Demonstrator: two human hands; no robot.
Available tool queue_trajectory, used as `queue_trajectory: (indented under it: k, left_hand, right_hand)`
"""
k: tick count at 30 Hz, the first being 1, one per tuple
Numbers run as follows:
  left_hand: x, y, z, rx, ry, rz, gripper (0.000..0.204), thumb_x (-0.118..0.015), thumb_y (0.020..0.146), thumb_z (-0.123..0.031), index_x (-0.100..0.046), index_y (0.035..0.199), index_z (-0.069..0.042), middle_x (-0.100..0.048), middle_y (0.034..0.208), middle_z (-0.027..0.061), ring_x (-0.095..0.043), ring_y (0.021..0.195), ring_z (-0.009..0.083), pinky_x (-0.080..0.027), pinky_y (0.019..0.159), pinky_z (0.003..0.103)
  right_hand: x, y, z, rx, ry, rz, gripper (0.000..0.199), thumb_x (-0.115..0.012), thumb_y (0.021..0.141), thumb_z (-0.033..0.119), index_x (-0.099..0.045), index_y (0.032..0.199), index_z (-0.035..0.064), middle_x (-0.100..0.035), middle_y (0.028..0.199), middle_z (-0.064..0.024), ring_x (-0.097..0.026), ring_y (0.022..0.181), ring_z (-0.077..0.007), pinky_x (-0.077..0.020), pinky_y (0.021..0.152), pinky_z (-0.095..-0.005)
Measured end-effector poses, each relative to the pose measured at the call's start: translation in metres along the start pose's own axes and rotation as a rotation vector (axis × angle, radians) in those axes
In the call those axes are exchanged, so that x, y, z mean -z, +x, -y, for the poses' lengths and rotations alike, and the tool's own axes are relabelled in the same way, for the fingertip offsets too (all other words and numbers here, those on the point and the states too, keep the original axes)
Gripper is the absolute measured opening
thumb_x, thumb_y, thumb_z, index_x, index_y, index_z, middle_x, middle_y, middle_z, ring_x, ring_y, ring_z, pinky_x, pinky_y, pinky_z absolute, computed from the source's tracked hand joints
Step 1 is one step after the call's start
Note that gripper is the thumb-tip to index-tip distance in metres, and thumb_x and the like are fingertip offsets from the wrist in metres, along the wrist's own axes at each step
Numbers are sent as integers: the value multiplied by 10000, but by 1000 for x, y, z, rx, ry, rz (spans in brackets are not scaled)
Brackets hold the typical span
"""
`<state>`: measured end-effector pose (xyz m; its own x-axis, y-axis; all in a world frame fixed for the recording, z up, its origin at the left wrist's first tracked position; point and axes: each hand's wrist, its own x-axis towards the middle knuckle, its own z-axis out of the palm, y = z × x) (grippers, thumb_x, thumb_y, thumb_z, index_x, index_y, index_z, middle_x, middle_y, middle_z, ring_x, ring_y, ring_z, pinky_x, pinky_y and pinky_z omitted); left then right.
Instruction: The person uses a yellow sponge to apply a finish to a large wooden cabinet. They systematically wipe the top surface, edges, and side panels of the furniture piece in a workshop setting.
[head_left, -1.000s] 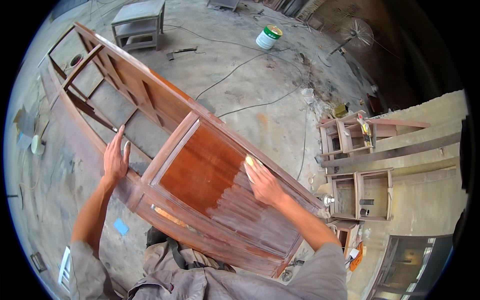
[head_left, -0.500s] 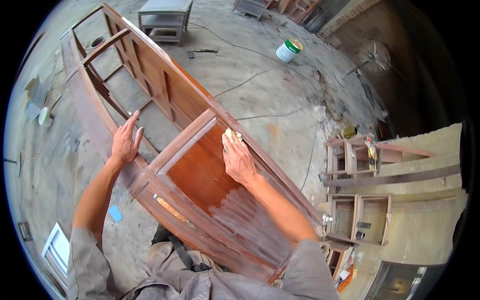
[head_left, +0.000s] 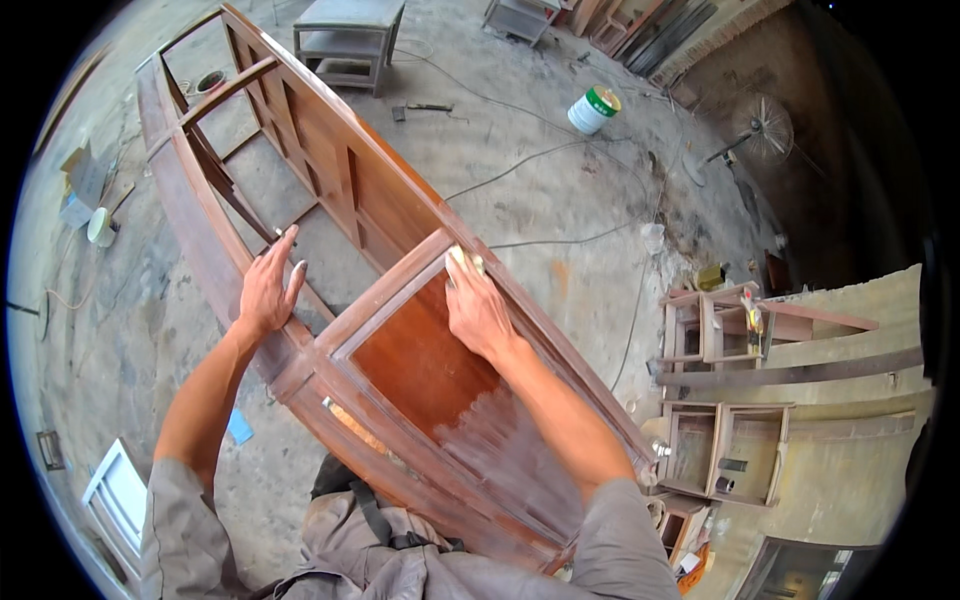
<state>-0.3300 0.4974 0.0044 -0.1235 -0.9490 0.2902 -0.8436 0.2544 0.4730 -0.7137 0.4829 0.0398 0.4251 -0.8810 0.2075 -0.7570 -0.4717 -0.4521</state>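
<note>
A long reddish-brown wooden cabinet frame [head_left: 392, 295] lies slantwise before me. My right hand [head_left: 480, 312] is closed on a pale yellow folded sheet [head_left: 462, 258], which looks like sandpaper. It presses at the upper corner of an inset panel [head_left: 408, 378], by the raised border. The panel's upper part is glossy brown; its lower part is covered with whitish dust. My left hand [head_left: 268, 285] rests on the frame's left rail, fingers stretched and thumb apart. A small pale thing shows by its fingertips; whether they touch it I cannot tell.
Beyond the frame stand a grey shelf table [head_left: 348, 42], a white pail with a green lid [head_left: 594, 110] and a fan [head_left: 757, 130]. A cable [head_left: 555, 241] crosses the concrete floor. Small wooden cabinets [head_left: 725, 452] are at right; a white bucket [head_left: 101, 227] is at left.
The whole view has shifted slightly, so everything sits a little further right. My right hand stays near the panel's upper corner with the folded sheet; my left hand stays on the rail.
</note>
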Motion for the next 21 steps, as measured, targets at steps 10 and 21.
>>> queue_trajectory:
  k: [10, 21]
  left_hand:
    - [3, -1, -1, 19, -21, -23, 640, -608, 1068, -279, -402, 1649, -106, -595, 1524, 229, -605, 1309, 431, -464, 1125, 469]
    - [0, -7, 10, 29, -11, -26, 619, -619, 1065, -278, -437, 1636, -126, -621, 1489, 222, -626, 1294, 425, -470, 1120, 486]
  right_hand:
    - [83, -195, -30, -134, -68, 90, 550, -522, 1020, 79, -497, 1557, -36, -489, 1610, -281, -431, 1530, -448, -367, 1258, -537]
    - [61, -107, -18, 140, -247, 162, 605, -613, 948, 79, -513, 1532, -39, -576, 1522, -278, -491, 1491, -405, -432, 1206, -514]
